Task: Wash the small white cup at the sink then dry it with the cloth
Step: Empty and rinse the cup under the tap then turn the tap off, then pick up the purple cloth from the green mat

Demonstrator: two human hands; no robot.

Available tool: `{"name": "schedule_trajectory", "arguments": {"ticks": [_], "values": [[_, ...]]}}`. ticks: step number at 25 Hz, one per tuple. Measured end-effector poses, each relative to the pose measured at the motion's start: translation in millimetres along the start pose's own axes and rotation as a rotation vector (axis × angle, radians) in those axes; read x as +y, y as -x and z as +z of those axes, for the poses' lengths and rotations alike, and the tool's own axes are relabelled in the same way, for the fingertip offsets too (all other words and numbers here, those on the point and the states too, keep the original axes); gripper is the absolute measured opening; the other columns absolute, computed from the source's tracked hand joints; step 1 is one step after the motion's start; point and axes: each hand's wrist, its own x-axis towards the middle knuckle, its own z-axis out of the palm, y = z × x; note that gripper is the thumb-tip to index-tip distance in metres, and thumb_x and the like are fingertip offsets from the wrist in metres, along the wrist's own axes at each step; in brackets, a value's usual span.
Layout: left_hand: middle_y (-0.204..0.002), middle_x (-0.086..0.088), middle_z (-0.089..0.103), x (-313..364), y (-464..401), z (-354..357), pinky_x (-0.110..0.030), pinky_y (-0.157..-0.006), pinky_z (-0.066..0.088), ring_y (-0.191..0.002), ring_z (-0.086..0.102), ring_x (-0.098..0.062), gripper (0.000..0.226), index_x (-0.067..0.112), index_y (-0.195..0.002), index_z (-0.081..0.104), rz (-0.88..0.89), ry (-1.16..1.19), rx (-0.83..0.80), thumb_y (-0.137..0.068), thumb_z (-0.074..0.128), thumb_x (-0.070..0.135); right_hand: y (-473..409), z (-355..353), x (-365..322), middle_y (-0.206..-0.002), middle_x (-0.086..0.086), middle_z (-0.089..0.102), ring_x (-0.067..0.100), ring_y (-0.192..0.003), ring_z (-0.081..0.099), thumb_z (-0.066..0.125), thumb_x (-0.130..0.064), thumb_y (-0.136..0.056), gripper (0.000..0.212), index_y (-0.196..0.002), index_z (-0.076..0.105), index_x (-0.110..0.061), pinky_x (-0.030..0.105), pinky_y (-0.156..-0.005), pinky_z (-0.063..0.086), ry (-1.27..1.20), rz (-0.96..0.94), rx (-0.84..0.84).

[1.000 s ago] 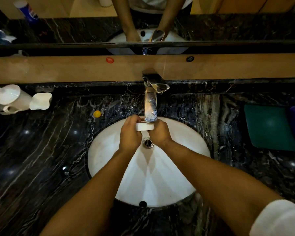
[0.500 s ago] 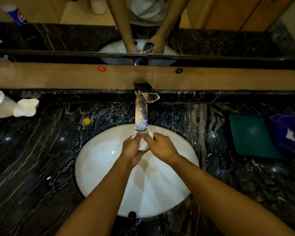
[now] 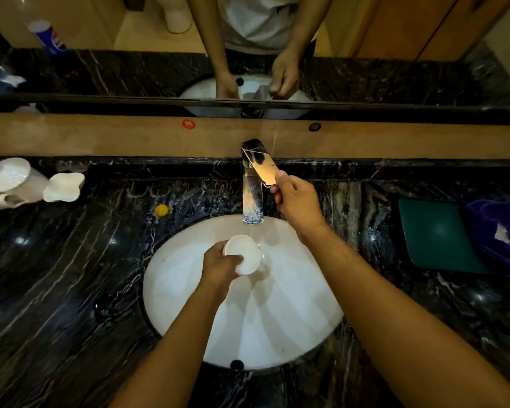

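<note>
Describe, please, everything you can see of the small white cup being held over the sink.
The small white cup is round, plain and smooth, ceramic by its look, with no handle visible. It is tilted on its side, its circular face turned up toward the camera. The left hand grips it from the left, fingers wrapped over its lower edge. It hangs above the white sink, just below the faucet spout, apart from the basin.

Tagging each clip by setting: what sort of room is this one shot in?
Most likely a bathroom vanity, perhaps in a hotel. An oval white basin is set under a dark marble counter, with a chrome lever tap and a wide wall mirror directly behind it. White tea ware sits at the left.
</note>
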Motion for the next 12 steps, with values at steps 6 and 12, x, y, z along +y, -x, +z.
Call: {"name": "schedule_trajectory", "arguments": {"ticks": [6,12], "values": [[-0.099,-0.010,0.075,-10.8,26.8,-12.9,-0.030,-0.066,0.043,-0.084,0.066,-0.033,0.043,0.020,-0.120,0.063,0.535,-0.881,0.185,-0.086,0.054,-0.005,30.1,2.2,40.5,-0.057,-0.009,0.055,0.010,-0.055,0.049,0.047,-0.040,-0.100,0.040,-0.070,0.065,-0.020,0.028,-0.053,0.037,0.049,0.149,0.149],[-0.130,-0.001,0.071,-7.6,43.5,-15.1,-0.029,-0.100,0.048,-0.115,0.066,-0.025,0.062,0.021,-0.133,0.065,0.786,-1.079,0.074,-0.082,0.054,-0.014,97.2,8.2,113.5,-0.127,0.002,0.048,0.019,-0.105,0.055,0.063,-0.016,-0.093,0.068,-0.152,0.035,-0.033,0.032,-0.098,0.049,0.563,0.114,-0.221]]}}
